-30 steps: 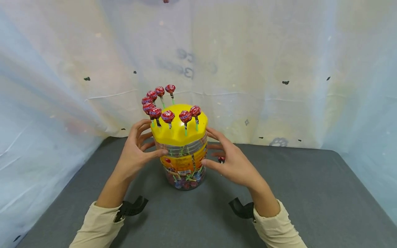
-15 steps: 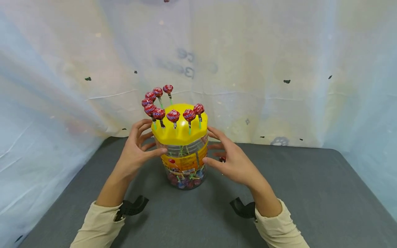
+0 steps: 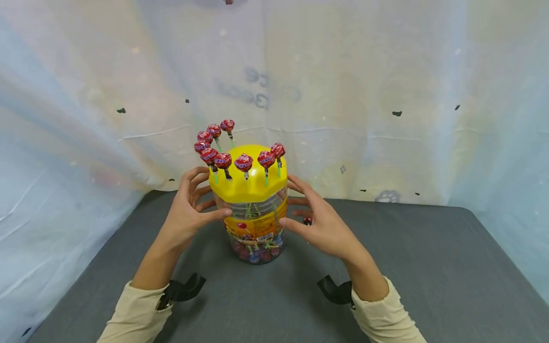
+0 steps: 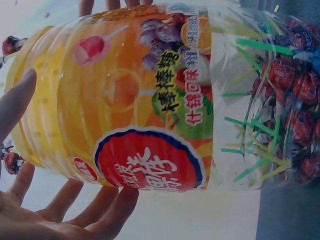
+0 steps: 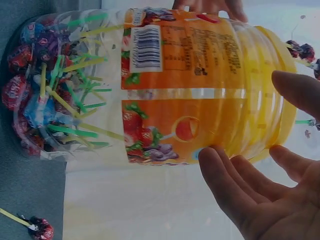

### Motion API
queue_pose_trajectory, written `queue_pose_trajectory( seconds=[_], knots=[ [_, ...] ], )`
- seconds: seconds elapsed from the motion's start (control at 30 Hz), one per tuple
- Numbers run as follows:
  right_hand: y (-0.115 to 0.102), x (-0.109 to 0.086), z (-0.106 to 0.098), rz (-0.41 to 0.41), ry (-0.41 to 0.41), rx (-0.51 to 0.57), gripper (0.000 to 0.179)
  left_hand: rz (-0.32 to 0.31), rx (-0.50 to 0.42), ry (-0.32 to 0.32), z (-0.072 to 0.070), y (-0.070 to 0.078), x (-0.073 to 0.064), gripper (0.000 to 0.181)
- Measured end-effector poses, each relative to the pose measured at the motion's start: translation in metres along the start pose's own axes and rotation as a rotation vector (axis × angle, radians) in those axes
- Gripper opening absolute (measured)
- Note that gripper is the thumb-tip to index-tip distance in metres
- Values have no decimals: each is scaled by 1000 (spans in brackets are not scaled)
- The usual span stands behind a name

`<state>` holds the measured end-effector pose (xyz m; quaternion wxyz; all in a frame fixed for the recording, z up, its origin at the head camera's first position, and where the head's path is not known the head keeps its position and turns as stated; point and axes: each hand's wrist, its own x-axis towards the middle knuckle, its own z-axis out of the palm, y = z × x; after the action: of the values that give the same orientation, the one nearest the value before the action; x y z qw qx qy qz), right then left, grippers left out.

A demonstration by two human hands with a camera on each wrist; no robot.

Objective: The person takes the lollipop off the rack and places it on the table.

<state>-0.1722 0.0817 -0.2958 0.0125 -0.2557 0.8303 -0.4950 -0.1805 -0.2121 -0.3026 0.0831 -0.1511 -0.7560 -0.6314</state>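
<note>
A clear plastic lollipop jar (image 3: pixel 256 226) with an orange label and yellow lid (image 3: pixel 240 189) stands upright on the dark table. Red-wrapped lollipops (image 3: pixel 243 163) stick up by their sticks around part of the lid's rim. My left hand (image 3: pixel 184 209) holds the jar's left side, thumb in front and fingers behind. On the right side, my right hand (image 3: pixel 323 221) curves round the jar just below the lid. Through the clear wall in the right wrist view, wrapped candies (image 5: pixel 40 100) with green and yellow sticks fill the bottom.
One loose lollipop (image 5: pixel 41 228) lies on the table (image 3: pixel 407 267) to the right of the jar, mostly hidden behind my right hand in the head view. A pale curtain (image 3: pixel 326 85) hangs behind and along both sides of the table.
The jar has turned in place: lollipops at the front of the lid and the label's barcode have shifted right, those at the back left. My hands stay in nearly the same spots.
</note>
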Motion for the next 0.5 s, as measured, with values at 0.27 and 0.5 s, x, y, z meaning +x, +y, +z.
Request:
queue_pose_trajectory(
  seconds=[0.27,0.5],
  knots=[
    [2,1,-1,1,-17,-3,83,10,62,13,-1,2,-2,90],
    [-5,-4,-6,38,-37,-26,79,-13,68,16,1,3,-1,90]
  ],
)
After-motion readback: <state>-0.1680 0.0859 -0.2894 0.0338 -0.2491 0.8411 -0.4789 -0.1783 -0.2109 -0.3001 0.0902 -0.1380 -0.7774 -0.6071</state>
